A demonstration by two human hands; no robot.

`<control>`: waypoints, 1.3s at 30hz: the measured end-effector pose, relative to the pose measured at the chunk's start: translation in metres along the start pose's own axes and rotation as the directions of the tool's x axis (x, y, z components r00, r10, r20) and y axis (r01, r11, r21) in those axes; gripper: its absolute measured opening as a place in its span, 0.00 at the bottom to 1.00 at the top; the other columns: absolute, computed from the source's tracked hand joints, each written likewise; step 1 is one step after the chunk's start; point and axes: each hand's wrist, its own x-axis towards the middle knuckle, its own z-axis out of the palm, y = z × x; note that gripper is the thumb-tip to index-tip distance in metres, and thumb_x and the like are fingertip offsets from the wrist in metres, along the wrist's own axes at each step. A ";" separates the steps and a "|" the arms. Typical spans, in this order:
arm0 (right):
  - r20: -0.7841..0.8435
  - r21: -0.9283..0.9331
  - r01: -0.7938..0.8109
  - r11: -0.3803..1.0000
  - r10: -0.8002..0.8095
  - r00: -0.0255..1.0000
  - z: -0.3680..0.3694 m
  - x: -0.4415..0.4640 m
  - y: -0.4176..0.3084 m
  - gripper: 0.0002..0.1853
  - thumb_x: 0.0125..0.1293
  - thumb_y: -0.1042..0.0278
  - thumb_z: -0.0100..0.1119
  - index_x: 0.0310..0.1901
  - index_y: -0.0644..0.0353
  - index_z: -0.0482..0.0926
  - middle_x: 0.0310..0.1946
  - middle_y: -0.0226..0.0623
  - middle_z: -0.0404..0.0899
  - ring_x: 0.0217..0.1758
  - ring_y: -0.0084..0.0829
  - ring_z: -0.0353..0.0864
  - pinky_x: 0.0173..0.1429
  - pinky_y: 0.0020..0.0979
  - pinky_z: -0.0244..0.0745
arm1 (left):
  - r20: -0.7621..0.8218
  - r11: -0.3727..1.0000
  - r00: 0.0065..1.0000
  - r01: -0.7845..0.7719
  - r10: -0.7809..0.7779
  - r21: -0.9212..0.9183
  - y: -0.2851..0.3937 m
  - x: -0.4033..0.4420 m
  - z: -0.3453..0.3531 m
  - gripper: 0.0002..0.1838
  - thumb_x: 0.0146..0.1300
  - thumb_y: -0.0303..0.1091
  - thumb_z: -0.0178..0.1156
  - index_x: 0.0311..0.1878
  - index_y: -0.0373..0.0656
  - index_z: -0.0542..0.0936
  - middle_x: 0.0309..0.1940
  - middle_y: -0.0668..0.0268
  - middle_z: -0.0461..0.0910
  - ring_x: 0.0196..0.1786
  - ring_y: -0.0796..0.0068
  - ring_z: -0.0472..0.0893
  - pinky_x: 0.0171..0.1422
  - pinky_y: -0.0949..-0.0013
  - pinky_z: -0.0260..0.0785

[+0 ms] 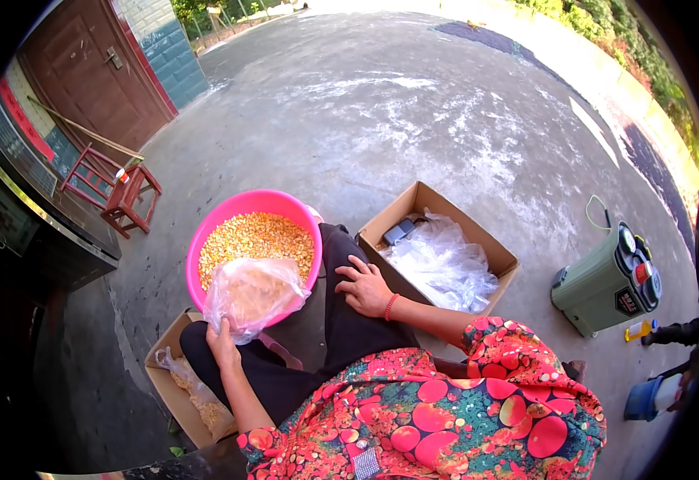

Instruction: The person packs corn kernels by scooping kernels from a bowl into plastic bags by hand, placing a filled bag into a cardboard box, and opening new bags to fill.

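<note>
My left hand is closed on the near edge of a clear plastic bag, which hangs over the front of a pink basin. Yellow corn kernels fill the basin. Something pale shows through the bag's film; I cannot tell whether it is inside or behind. My right hand, with a red bead bracelet at the wrist, lies on my right knee with its fingers spread and holds nothing. Right of that hand stands a cardboard box holding crumpled clear plastic bags and a small dark object.
Left of my legs, another cardboard box holds a filled plastic bag. A green sprayer tank stands at right, near a person's dark sleeve and a blue bucket. A red wooden chair is by the wall.
</note>
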 end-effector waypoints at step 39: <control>-0.148 0.160 0.127 0.979 -0.103 0.984 0.019 0.211 -0.055 0.28 0.47 0.74 0.56 0.55 0.62 0.69 0.51 0.53 0.71 0.57 0.49 0.69 0.63 0.40 0.62 | 0.549 0.918 0.764 0.139 -0.338 0.373 0.036 0.106 0.028 0.21 0.69 0.48 0.49 0.42 0.38 0.81 0.22 0.74 0.73 0.24 0.86 0.66 0.27 0.76 0.59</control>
